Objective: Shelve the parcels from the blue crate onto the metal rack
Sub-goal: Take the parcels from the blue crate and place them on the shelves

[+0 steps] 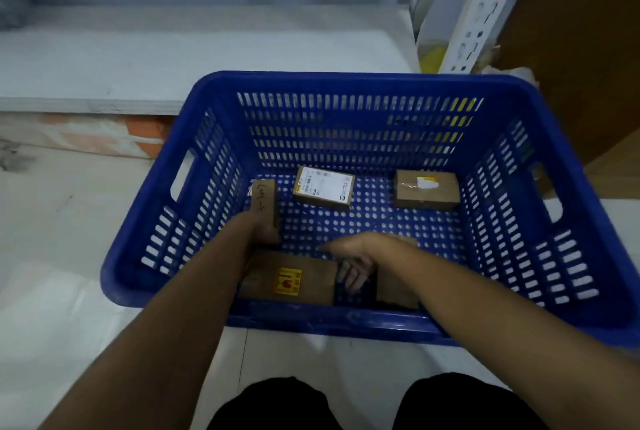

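The blue crate (346, 83) stands on the floor and holds several cardboard parcels. My left hand (264, 230) grips the near end of a narrow parcel with handwriting (265, 197) by the crate's left wall. My right hand (351, 265) reaches down between a parcel with a yellow sticker (289, 279) and a plain parcel (396, 285) partly hidden under my wrist. Its fingers point down at the sticker parcel's right end, and contact is unclear. A parcel with a white label (323, 187) and one with tape (426, 189) lie at the far side. The metal rack's white shelf (207, 51) is behind the crate.
A slotted white rack upright (485, 6) leans at the back right, next to a brown panel (588, 48). Something yellow (431, 58) sits at its foot. Pale floor tiles (52, 291) surround the crate. My knees (277, 405) are just below its near rim.
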A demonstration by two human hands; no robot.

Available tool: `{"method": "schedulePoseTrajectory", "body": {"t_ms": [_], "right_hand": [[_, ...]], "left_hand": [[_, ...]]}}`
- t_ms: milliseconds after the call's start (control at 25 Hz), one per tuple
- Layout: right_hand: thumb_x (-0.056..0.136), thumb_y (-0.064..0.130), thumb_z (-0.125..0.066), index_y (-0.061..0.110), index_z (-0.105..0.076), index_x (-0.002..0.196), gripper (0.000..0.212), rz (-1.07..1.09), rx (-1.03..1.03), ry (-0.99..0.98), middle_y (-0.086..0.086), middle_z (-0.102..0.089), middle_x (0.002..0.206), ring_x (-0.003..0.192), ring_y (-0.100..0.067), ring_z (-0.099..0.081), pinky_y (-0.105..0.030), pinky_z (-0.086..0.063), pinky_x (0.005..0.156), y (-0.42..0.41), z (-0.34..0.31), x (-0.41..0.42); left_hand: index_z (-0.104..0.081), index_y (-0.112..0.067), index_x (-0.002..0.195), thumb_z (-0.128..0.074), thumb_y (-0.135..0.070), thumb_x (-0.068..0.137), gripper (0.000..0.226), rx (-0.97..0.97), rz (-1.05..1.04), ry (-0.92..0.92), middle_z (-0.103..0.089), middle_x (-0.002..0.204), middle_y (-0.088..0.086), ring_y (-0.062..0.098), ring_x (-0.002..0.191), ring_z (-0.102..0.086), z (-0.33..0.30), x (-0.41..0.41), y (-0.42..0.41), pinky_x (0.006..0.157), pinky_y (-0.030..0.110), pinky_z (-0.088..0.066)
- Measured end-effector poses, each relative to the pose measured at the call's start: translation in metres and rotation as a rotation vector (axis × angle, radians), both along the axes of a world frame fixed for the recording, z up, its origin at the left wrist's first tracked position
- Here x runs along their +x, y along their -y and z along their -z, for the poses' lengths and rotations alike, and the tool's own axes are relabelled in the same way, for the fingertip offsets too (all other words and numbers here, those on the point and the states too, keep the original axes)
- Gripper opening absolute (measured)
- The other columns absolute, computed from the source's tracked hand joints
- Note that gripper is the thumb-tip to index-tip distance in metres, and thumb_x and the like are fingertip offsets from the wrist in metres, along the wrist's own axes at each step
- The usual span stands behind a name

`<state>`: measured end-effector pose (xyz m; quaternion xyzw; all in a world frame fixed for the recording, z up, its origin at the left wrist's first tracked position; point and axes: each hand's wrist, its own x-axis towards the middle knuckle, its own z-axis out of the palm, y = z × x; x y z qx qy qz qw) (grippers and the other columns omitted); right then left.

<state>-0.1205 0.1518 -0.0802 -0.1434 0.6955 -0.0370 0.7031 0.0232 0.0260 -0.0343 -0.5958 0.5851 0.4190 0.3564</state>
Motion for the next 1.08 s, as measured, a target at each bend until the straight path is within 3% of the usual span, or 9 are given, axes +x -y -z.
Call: {"method": "schedulePoseTrajectory", "body": {"t_ms": [120, 200, 280, 320, 480, 640, 840, 960, 1080], "right_hand": [[0.096, 0.053, -0.044, 0.001, -0.045, 0.134, 0.065, 0.058, -0.065, -0.073, -0.021, -0.055, 0.132, 0.114, -0.033, -0.060, -0.038, -0.053, 0.093, 0.003, -0.003, -0.002], [0.097, 0.049, -0.045, 0.009, -0.057, 0.108, 0.044, 0.141, -0.169, -0.136, -0.009, -0.064, 0.104, 0.087, -0.022, -0.063, -0.033, -0.054, 0.082, 0.007, -0.012, -0.024], [0.097, 0.043, -0.050, 0.015, -0.058, 0.093, 0.029, 0.324, -0.293, -0.186, -0.003, -0.062, 0.085, 0.072, -0.016, -0.060, -0.027, -0.054, 0.065, 0.010, -0.019, -0.048], [0.095, 0.041, -0.054, 0.014, -0.059, 0.094, 0.027, 0.423, -0.357, -0.215, -0.003, -0.064, 0.085, 0.072, -0.016, -0.061, -0.027, -0.053, 0.061, 0.010, -0.023, -0.058], [0.089, 0.053, -0.058, 0.010, -0.053, 0.124, 0.056, 0.576, -0.488, -0.353, -0.009, -0.064, 0.116, 0.096, -0.023, -0.062, -0.037, -0.052, 0.081, 0.010, -0.082, -0.083], [0.083, 0.066, -0.056, 0.022, -0.039, 0.130, 0.067, 0.671, -0.515, -0.183, -0.013, -0.060, 0.118, 0.103, -0.032, -0.061, -0.051, -0.052, 0.082, 0.013, -0.210, -0.097], [0.067, 0.064, -0.073, 0.017, -0.048, 0.125, 0.078, 0.658, -0.616, -0.139, -0.009, -0.069, 0.106, 0.093, -0.025, -0.068, -0.037, -0.056, 0.070, 0.008, -0.420, -0.100], [0.068, 0.066, -0.071, 0.021, -0.060, 0.112, 0.064, 0.637, -0.666, -0.108, -0.005, -0.072, 0.092, 0.082, -0.019, -0.070, -0.029, -0.052, 0.060, 0.001, -0.546, -0.111], [0.072, 0.064, -0.068, 0.025, -0.062, 0.104, 0.051, 0.684, -0.739, -0.105, -0.002, -0.071, 0.084, 0.084, -0.019, -0.065, -0.032, -0.049, 0.071, -0.007, -0.689, -0.127]], "left_hand": [[-0.041, -0.001, 0.127, -0.051, -0.039, 0.095, 0.050, 0.066, -0.107, -0.024, -0.057, 0.119, 0.022, 0.038, 0.099, -0.063, 0.010, 0.006, 0.007, 0.071, 0.041, -0.054], [-0.046, -0.003, 0.123, -0.050, -0.041, 0.095, 0.048, 0.030, -0.172, -0.115, -0.063, 0.107, 0.018, 0.029, 0.076, -0.066, 0.011, 0.005, 0.014, 0.054, 0.031, -0.046], [-0.053, -0.007, 0.114, -0.051, -0.041, 0.094, 0.039, -0.039, -0.247, -0.238, -0.062, 0.102, 0.012, 0.023, 0.069, -0.062, 0.010, -0.002, 0.017, 0.050, 0.027, -0.040], [-0.055, -0.009, 0.106, -0.053, -0.041, 0.094, 0.034, -0.070, -0.284, -0.292, -0.060, 0.098, 0.010, 0.022, 0.069, -0.060, 0.009, -0.008, 0.018, 0.049, 0.027, -0.039], [-0.055, -0.011, 0.090, -0.064, -0.039, 0.088, 0.030, -0.139, -0.481, -0.493, -0.058, 0.087, 0.008, 0.022, 0.065, -0.057, -0.046, -0.031, 0.015, 0.054, 0.030, -0.043], [-0.056, -0.012, 0.089, -0.069, -0.043, 0.083, 0.034, -0.103, -0.592, -0.572, -0.059, 0.086, 0.004, 0.019, 0.067, -0.057, -0.167, -0.040, 0.020, 0.053, 0.028, -0.043], [-0.058, -0.011, 0.091, -0.064, -0.048, 0.086, 0.037, -0.175, -0.567, -0.677, -0.061, 0.089, 0.008, 0.020, 0.078, -0.058, -0.384, -0.049, 0.033, 0.064, 0.030, -0.051], [-0.060, -0.008, 0.092, -0.060, -0.053, 0.086, 0.045, -0.116, -0.484, -0.707, -0.067, 0.081, 0.011, 0.019, 0.073, -0.063, -0.521, -0.048, 0.037, 0.066, 0.027, -0.051], [-0.063, -0.009, 0.097, -0.053, -0.059, 0.087, 0.052, -0.012, -0.429, -0.780, -0.072, 0.094, 0.010, 0.021, 0.086, -0.072, -0.675, -0.046, 0.048, 0.071, 0.027, -0.054]]}}
